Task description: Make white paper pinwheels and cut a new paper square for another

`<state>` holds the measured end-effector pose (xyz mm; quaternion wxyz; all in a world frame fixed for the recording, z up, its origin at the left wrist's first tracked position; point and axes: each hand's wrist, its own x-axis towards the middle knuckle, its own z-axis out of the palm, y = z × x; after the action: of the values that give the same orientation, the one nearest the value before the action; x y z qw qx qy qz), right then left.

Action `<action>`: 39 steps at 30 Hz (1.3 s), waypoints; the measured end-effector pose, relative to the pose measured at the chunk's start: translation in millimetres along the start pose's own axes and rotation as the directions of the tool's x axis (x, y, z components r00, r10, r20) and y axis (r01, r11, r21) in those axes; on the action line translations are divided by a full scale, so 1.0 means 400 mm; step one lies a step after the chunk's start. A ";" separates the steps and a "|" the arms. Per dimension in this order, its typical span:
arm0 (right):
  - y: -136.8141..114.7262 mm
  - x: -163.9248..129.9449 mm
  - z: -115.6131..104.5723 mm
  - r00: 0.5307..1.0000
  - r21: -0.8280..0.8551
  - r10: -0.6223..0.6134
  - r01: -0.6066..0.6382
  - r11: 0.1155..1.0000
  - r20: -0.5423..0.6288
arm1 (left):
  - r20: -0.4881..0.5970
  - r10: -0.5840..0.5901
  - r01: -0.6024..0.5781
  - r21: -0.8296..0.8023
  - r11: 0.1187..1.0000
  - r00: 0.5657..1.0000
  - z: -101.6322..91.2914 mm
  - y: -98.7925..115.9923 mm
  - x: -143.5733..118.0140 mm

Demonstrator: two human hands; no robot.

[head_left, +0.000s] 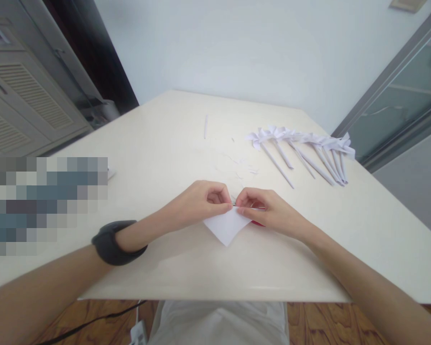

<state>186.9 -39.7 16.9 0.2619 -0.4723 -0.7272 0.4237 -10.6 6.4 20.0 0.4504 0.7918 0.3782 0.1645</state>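
Note:
Near the front of the table, a white sheet of paper (225,229) is pinched along its upper edge, with one corner pointing towards me. My left hand (215,200) grips that edge between thumb and fingers. Close beside it, my right hand (256,205) pinches the same edge, thumb on top. Something red (257,223), perhaps a scissors handle, shows partly under the right hand; most of it is hidden. Thin paper scraps (242,165) lie just beyond my hands.
Several white paper pinwheel shapes on rolled paper sticks (301,139) lie in a row at the right back. A single thin paper roll (206,127) rests farther back on the cream table (147,139). A pixelated patch covers the left side. A white wall stands behind.

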 end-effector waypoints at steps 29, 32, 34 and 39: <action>0.004 0.006 0.009 0.997 -0.025 -0.072 0.072 0.997 -0.005 | 0.056 -0.018 0.027 -0.163 0.986 0.998 0.012 0.000 0.005; -0.003 0.000 0.006 0.997 -0.015 -0.072 0.072 0.997 -0.002 | 0.096 -0.028 0.053 -0.270 0.961 0.995 0.013 -0.002 0.008; -0.006 -0.002 0.003 0.997 -0.001 -0.074 0.074 0.997 -0.002 | 0.111 -0.039 0.073 -0.321 0.944 0.993 0.014 0.000 0.008; -0.006 -0.004 -0.001 0.997 0.092 -0.052 0.046 0.995 0.064 | 0.155 -0.121 0.169 -0.345 0.923 0.980 0.011 0.014 0.005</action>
<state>186.9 -41.4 19.2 0.2689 -0.4277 -0.7270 0.4649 -4.3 3.4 21.9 0.6212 0.6759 0.3695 0.1441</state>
